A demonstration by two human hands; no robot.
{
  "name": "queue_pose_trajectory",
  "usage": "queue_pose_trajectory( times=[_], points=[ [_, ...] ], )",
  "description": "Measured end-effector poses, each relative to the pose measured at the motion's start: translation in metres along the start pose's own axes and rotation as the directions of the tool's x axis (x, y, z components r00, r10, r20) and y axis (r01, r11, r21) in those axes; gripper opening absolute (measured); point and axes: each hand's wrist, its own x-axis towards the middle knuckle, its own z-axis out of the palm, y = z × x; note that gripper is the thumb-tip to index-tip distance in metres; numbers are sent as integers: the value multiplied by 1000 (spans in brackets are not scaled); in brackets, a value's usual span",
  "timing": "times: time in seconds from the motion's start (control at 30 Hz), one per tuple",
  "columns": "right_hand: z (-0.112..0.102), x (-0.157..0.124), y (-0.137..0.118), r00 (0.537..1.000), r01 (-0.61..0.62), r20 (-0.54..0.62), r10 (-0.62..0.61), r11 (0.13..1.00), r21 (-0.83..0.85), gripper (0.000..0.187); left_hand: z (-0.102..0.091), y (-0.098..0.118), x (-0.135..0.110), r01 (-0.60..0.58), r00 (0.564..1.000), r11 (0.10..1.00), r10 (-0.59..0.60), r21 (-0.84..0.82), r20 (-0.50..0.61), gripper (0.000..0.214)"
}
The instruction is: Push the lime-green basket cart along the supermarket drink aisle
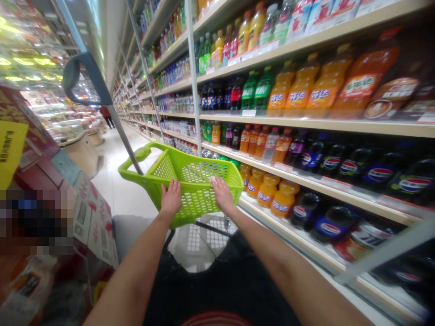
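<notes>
A lime-green plastic shopping cart with a perforated basket stands in front of me, turned sideways. My left hand grips the near rim with its fingers hooked over the top edge. Farther right on that same rim, my right hand also holds on, thumb and fingers over the edge. Through the holes and over the rim, I make out no goods in the basket. A grey pole with a blue-grey loop handle rises at the cart's left end; whether it is joined to the cart I cannot tell.
Shelves of drinks line the right side, with orange soda bottles and dark cola bottles. Cartons and a yellow sign stand close on the left. A tiled aisle runs ahead, where a person is visible far off.
</notes>
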Motion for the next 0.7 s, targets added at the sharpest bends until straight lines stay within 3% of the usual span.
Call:
queue_pose_trajectory(
  times=[0.13, 0.2, 0.27, 0.37, 0.5, 0.6, 0.7],
  points=[
    [-11, -16, 46, 990, -134, -41, 132, 989, -65, 48, 2, 5, 1, 28, 999, 1000, -28, -8, -25, 67],
    [-14, -21, 56, 981, -189, -67, 185, 979, -77, 47, 4, 13, 2, 15, 999, 1000, -16, -14, -39, 67],
    [-12, -21, 53, 981, -186, -78, 180, 980, -68, 47, 6, 24, 4, -6, 999, 1000, 5, -21, -37, 67],
    [-1, -12, 26, 994, -86, -75, 84, 996, -20, 49, 6, 36, 6, -19, 1000, 999, 19, -30, -17, 66],
    [8, 0, -6, 998, 25, -65, -23, 999, 40, 51, 5, 38, 5, -70, 997, 997, 69, -29, -17, 66],
    [4, -3, 4, 998, 32, -56, -30, 999, 31, 51, 4, 32, 4, -82, 997, 996, 82, -30, -12, 67],
    [-5, -14, 36, 993, -68, -97, 67, 998, -11, 47, 4, 23, 4, -17, 1000, 999, 16, -37, -22, 67]
  ],
)
